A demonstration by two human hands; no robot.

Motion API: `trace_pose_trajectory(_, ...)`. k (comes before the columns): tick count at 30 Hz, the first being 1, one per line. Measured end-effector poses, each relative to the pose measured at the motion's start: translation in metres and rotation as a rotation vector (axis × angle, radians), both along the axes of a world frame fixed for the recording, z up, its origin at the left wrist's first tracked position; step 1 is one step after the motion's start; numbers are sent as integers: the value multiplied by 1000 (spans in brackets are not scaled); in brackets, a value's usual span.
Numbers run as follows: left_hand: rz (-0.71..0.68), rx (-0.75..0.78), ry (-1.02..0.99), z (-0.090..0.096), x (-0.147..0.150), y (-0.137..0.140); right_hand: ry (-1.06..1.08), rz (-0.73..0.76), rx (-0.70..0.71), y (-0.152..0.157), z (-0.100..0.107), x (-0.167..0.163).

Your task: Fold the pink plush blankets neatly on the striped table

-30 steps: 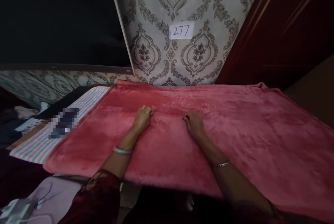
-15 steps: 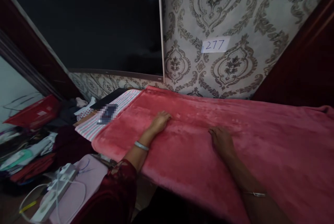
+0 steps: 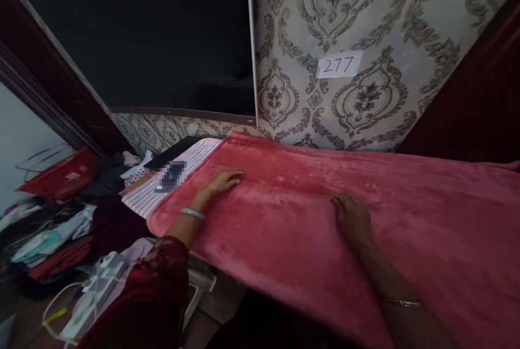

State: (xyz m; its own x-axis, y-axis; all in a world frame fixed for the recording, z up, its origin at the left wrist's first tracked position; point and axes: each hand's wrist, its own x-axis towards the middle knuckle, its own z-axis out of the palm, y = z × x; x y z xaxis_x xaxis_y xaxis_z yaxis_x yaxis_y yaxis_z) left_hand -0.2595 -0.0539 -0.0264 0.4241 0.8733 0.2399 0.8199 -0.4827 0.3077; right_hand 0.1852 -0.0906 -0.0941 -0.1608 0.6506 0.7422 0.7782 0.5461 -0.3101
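Observation:
A pink plush blanket lies spread over a long surface in front of me, its nap marked with lighter and darker streaks. My left hand is on its left part, palm down, with thumb and fingers apart and nothing held. Farther right, my right hand rests on the blanket with fingers slightly bent and no fold visible between them. Past the blanket's left edge shows a striped cloth, with a dark, pixelated object on it.
A large dark screen and a paper marked 277 are on the patterned wall. At left are a red bag, piled clothes and a white power strip with cables. A white stool stands under the blanket's front edge.
My left hand has moved left across the blanket, its fingers now more spread. The right hand stays in nearly the same spot on it. The view has shifted slightly.

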Motion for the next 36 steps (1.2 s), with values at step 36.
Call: trace_pose_trajectory(36, 203, 381, 124, 34, 43, -2, 41, -68, -24, -8, 10, -4)
